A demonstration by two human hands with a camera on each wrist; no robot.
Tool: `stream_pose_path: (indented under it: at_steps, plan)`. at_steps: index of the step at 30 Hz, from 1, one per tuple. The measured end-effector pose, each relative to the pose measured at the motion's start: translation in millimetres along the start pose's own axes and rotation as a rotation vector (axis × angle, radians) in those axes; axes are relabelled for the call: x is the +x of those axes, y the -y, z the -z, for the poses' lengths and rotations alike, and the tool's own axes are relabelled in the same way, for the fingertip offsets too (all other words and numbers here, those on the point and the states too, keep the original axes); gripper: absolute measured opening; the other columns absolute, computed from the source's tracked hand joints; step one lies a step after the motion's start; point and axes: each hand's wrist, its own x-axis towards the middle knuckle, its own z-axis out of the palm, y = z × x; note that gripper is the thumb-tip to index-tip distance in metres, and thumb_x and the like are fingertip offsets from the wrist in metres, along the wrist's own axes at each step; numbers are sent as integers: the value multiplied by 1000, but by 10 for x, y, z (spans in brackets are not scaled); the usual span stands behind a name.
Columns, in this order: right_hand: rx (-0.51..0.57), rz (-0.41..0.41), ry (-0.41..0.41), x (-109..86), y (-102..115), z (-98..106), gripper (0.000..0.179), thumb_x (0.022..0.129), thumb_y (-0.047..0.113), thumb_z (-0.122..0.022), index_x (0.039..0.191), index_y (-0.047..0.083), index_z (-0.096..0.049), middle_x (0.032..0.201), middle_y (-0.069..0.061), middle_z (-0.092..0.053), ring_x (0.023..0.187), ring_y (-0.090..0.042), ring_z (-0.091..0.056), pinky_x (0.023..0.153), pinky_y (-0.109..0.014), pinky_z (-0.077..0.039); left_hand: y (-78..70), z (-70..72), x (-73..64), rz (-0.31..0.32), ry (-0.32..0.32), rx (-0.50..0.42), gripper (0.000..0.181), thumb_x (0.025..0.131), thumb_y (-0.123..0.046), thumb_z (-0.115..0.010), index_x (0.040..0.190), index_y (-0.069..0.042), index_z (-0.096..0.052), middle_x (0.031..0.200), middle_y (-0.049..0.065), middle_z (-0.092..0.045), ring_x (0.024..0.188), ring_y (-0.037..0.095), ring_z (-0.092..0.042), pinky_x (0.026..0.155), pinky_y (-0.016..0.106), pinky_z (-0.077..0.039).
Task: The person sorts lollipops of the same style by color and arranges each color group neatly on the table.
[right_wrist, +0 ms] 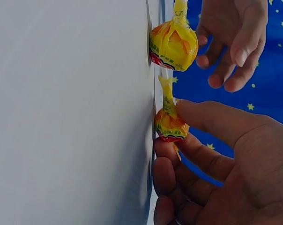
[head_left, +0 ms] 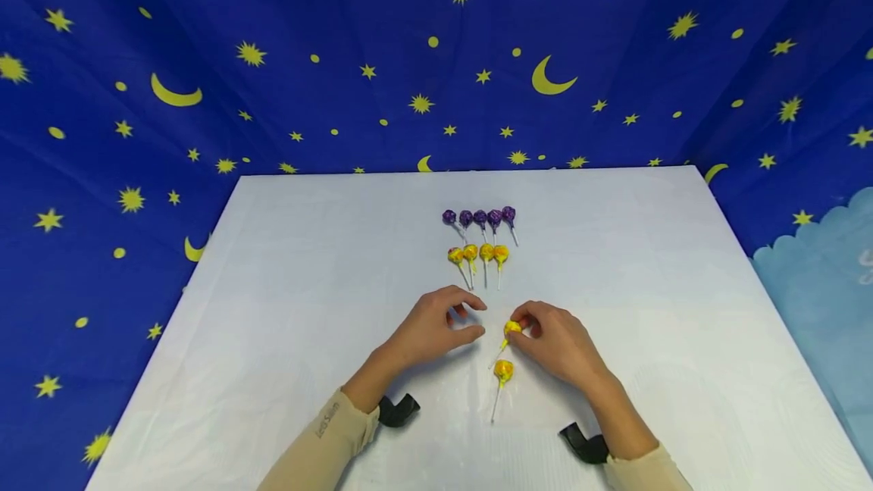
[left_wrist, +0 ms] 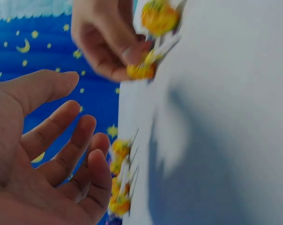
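Note:
Between thumb and fingers, my right hand pinches a yellow-wrapped lollipop by its head, low over the white table. In the right wrist view that lollipop sits against the tabletop. My left hand is apart from it on the left, fingers loosely bent and holding nothing. Nearer the front, another yellow lollipop lies with its stick toward me. Beyond the hands, several yellow lollipops form a row. Behind them lies a row of several purple lollipops.
The white table carries all the lollipops near its middle. A blue curtain with yellow moons and stars hangs behind and at the sides. Black straps show by both wrists, close to the beige sleeves.

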Motion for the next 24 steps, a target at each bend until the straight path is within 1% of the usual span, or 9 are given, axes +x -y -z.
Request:
stream_pose_path:
  at_steps: [2,7,9,12,18,21,24]
  plan:
    - [-4,6,0,0,-4,-2,18,80,27,-77,94,18,-68,79,10,-58,69,-10,-50,63,-31,-41,-23,-69,-26,-20,32,15,29,86,-25,-74,112,-12,-68,107,3,-64,86,19,-60,72,26,-47]
    - [-7,16,-4,0,-10,-4,18,80,26,-77,93,18,-67,80,9,-59,69,-10,-50,62,-31,-41,-51,-257,-86,-85,62,75,30,84,-26,-75,111,-15,-68,104,-1,-63,84,15,-58,70,21,-43]
    - [-5,13,-4,-2,-12,-4,18,80,26,-77,93,18,-67,81,9,-59,69,-10,-50,63,-31,-42,-48,-328,-105,-98,72,100,28,84,-27,-76,110,-17,-68,103,-3,-62,83,11,-57,69,20,-41]
    - [-4,5,-5,-6,-16,-6,17,80,26,-77,93,18,-67,81,9,-59,70,-10,-51,63,-31,-42,-56,-405,-127,-99,100,123,27,84,-29,-75,109,-18,-69,103,-5,-61,83,8,-55,71,17,-41]
    - [-3,2,-4,-10,-14,-17,17,81,25,-76,93,18,-67,83,8,-59,71,-11,-51,63,-31,-42,-91,-464,-152,-91,130,139,26,85,-30,-74,109,-20,-69,103,-9,-60,84,5,-54,72,16,-41]
    - [-5,2,-5,-8,-10,-16,17,81,25,-76,93,18,-67,83,8,-59,72,-11,-52,63,-31,-42,-99,-480,-150,-105,141,152,25,85,-30,-74,107,-20,-69,101,-10,-60,84,4,-54,73,15,-41]
    - [-7,-1,-1,-7,-6,-12,17,81,25,-76,94,18,-67,83,8,-59,72,-12,-52,63,-31,-42,-100,-492,-144,-121,164,184,24,85,-30,-74,106,-22,-69,100,-13,-60,85,2,-52,74,15,-40]
